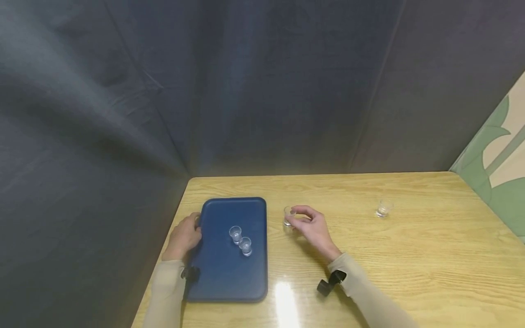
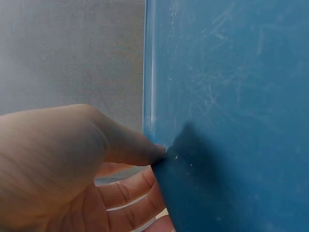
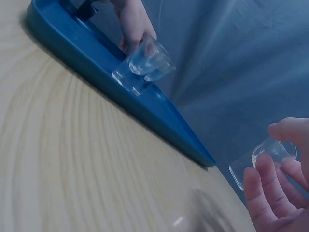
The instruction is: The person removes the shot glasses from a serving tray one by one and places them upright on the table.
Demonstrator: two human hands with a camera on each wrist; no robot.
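My left hand (image 1: 185, 235) grips the left rim of a blue tray (image 1: 225, 278); in the left wrist view, the thumb (image 2: 130, 147) lies on top of the edge and the fingers are lower, partly hidden. Two clear shot glasses, a rear one (image 1: 235, 233) and a front one (image 1: 245, 246), stand close together on the tray. To the right of the tray, my right hand (image 1: 313, 228) holds another clear shot glass (image 1: 289, 215) between thumb and fingers. That glass (image 3: 241, 169) looks tilted in the right wrist view.
Farther right on the wooden table (image 1: 426, 255) stands one more clear glass (image 1: 383, 209). Dark curtains (image 1: 279, 91) hang behind the table and along its left side. Something blurred and grey (image 3: 207, 212) shows low in the right wrist view.
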